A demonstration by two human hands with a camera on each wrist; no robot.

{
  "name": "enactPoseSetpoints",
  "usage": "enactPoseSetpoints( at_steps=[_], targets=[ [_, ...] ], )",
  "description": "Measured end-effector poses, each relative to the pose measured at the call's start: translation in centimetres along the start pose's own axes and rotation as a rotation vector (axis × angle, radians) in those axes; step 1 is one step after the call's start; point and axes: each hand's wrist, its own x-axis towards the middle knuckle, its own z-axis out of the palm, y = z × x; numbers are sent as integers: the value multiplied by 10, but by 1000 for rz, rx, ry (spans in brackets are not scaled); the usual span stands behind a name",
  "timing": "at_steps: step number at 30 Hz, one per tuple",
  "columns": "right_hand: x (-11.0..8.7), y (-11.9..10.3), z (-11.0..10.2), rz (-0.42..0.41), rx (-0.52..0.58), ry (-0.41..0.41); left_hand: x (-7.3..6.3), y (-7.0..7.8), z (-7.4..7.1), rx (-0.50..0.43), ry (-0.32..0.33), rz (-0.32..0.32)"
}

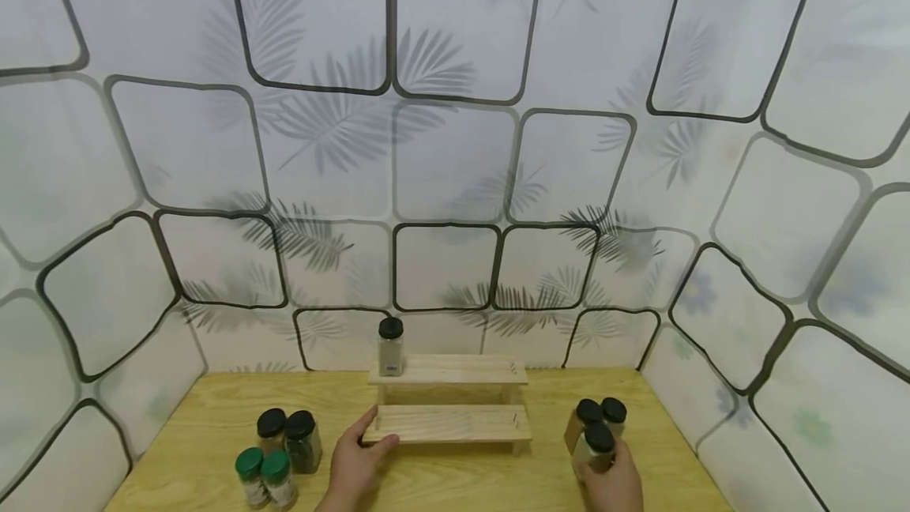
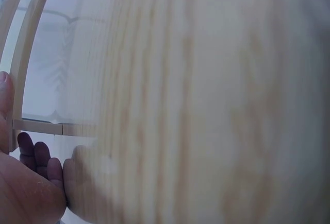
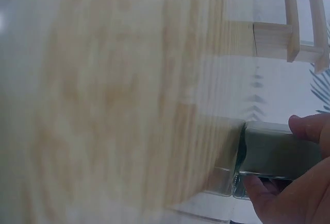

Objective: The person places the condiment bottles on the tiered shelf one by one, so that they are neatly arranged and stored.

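Of the two hands, the left hand (image 1: pixel 351 461) grips the rack (image 1: pixel 455 423) at its lower step's left end; the right hand (image 1: pixel 617 482) grips a jar (image 1: pixel 599 445) (black-lidded) at the bench (image 1: pixel 554 488), right of the rack, beside two more jars (image 1: pixel 587 412). Another jar (image 1: pixel 390 350) stands on the upper step.

I'm holding the left hand (image 1: pixel 355 461) low, just left of centre in the head view, its back showing; its thumb (image 1: pixel 387 442) is standing well away from its index finger (image 1: pixel 366 419), the two gripping across the gap; its other fingers (image 2: pixel 42 154) are bending loosely in the left wrist view; I'm holding the right hand (image 1: pixel 617 482) well apart at lower right; its thumb (image 3: pixel 307 126) and lower fingers (image 3: pixel 258 188) are gripping from opposite sides.
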Motion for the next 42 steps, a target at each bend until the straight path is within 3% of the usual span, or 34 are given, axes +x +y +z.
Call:
enactPoseSetpoints(
  at_steps=[7, 23, 31, 42],
  targets=[
    [2, 2, -2, 20, 30, -19, -1, -1, 1, 12, 14, 7],
    [-7, -9, 0, -40, 38, -26, 0, 1, 0, 19, 0, -4],
    [-7, -44, 3, -81, 99, -37, -1, 2, 1, 14, 5, 1],
    [-3, -102, 20, -218, 157, -17, 1, 0, 1, 19, -5, -8]
  ],
)
